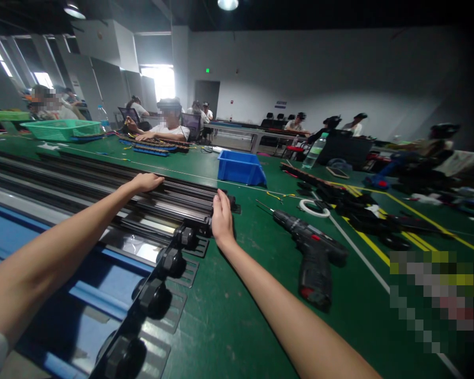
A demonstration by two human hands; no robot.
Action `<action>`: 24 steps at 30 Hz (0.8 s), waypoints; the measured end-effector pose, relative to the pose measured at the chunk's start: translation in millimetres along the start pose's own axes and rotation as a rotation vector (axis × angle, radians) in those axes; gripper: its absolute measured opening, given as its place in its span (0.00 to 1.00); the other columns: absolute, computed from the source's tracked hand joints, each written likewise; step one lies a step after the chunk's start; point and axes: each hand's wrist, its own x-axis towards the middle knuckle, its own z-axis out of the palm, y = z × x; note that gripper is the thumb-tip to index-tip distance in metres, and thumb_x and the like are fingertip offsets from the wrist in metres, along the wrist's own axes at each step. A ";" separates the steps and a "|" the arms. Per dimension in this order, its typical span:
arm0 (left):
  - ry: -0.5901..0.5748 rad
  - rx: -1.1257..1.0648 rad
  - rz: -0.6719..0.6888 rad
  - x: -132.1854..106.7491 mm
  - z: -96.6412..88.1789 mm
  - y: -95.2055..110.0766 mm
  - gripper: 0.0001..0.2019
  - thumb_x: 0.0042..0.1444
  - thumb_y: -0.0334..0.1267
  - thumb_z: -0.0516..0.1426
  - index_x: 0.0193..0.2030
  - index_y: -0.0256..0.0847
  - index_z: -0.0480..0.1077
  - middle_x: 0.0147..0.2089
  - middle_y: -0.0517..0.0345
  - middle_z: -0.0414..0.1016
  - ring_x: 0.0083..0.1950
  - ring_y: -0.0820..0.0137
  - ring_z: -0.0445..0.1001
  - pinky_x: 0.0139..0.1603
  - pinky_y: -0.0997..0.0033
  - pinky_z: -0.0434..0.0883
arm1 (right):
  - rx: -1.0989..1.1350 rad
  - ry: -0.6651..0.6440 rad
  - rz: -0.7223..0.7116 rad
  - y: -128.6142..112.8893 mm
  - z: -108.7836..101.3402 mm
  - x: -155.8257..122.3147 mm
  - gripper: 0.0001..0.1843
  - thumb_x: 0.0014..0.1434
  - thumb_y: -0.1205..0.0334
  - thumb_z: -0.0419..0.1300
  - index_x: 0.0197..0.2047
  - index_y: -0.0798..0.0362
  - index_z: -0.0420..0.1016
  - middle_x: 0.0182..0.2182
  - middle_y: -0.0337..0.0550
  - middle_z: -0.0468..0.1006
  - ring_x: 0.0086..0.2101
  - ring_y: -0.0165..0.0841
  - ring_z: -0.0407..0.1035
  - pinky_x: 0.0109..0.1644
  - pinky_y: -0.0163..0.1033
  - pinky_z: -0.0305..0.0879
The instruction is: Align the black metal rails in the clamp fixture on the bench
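Bars (177, 202), long and black, lie side by side under the left hand (147, 182) and run out to the right hand (223, 216). Right palm is set against their ends, fingers straight and together, flat rather than wrapped round anything. Left rests on the far side of the bundle, fingertips angled towards the right hand; can't tell if they're clamped on a bar or just lying on it.

Looks like lining up or steadying the ends. To do it well, I'd use the right palm as a square stop, press evenly across the ends, and have the left hold the bars down so none rides up. Mind fingers between bars, pinch risk.

Black knobs (174, 262) and slotted plates (177, 311) sit nearer the body than the right hand; easy to snag with a forearm. Drill (305, 237) lies right of the right hand, bit pointing roughly back at it, so leave elbow room. Blue bin (240, 168) is just beyond the right fingertips, apart from them.
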 end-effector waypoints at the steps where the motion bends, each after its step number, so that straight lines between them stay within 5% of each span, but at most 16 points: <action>1: -0.008 -0.006 -0.007 0.2 -0.2 -0.1 0.38 0.65 0.60 0.36 0.56 0.37 0.77 0.55 0.37 0.78 0.56 0.47 0.75 0.54 0.58 0.68 | -0.035 0.012 -0.044 -2.2 -1.9 -0.8 0.27 0.70 0.51 0.46 0.63 0.58 0.68 0.64 0.56 0.67 0.64 0.39 0.60 0.71 0.48 0.51; 5: -0.014 -0.035 -0.010 -1.3 -2.0 0.0 0.36 0.64 0.59 0.38 0.55 0.38 0.77 0.51 0.39 0.80 0.55 0.48 0.76 0.50 0.61 0.68 | -0.201 -0.038 -0.342 -15.9 -22.6 -10.0 0.18 0.68 0.59 0.52 0.58 0.55 0.72 0.54 0.53 0.74 0.57 0.39 0.66 0.65 0.47 0.60; 11: 0.086 -0.079 0.013 -12.6 -5.2 4.4 0.31 0.64 0.57 0.42 0.44 0.38 0.80 0.41 0.42 0.81 0.46 0.53 0.78 0.42 0.66 0.67 | -0.408 -0.518 -0.704 -29.3 -49.1 -34.9 0.13 0.67 0.56 0.57 0.46 0.54 0.77 0.37 0.48 0.80 0.39 0.37 0.73 0.48 0.43 0.68; 16: 0.342 -0.045 0.048 -35.6 -18.0 18.5 0.23 0.64 0.49 0.45 0.35 0.38 0.77 0.38 0.43 0.78 0.40 0.58 0.75 0.40 0.66 0.63 | -0.532 -0.577 -0.662 -35.2 -42.9 -47.8 0.18 0.68 0.51 0.55 0.50 0.55 0.77 0.40 0.49 0.82 0.40 0.39 0.76 0.45 0.41 0.69; 19: 0.520 -0.026 0.216 -66.4 -32.2 34.9 0.17 0.63 0.45 0.49 0.28 0.39 0.71 0.33 0.47 0.73 0.36 0.63 0.70 0.37 0.68 0.61 | -0.557 -0.610 -0.612 -37.8 -42.6 -51.5 0.19 0.68 0.51 0.55 0.53 0.55 0.75 0.42 0.49 0.82 0.42 0.39 0.77 0.47 0.41 0.70; 22: 0.504 -0.171 0.404 -114.7 -47.7 55.6 0.18 0.67 0.45 0.49 0.27 0.40 0.65 0.30 0.54 0.69 0.30 0.70 0.64 0.34 0.69 0.58 | -0.568 -0.631 -0.559 -39.7 -44.7 -54.2 0.19 0.68 0.50 0.56 0.55 0.54 0.74 0.43 0.48 0.82 0.44 0.40 0.77 0.47 0.41 0.71; 24: 0.348 -0.253 0.551 -150.1 -56.0 68.2 0.20 0.69 0.46 0.48 0.26 0.40 0.62 0.26 0.58 0.65 0.27 0.72 0.61 0.32 0.70 0.57 | -0.575 -0.635 -0.526 -41.0 -45.5 -55.9 0.20 0.68 0.50 0.56 0.56 0.53 0.73 0.44 0.48 0.82 0.44 0.40 0.77 0.47 0.42 0.71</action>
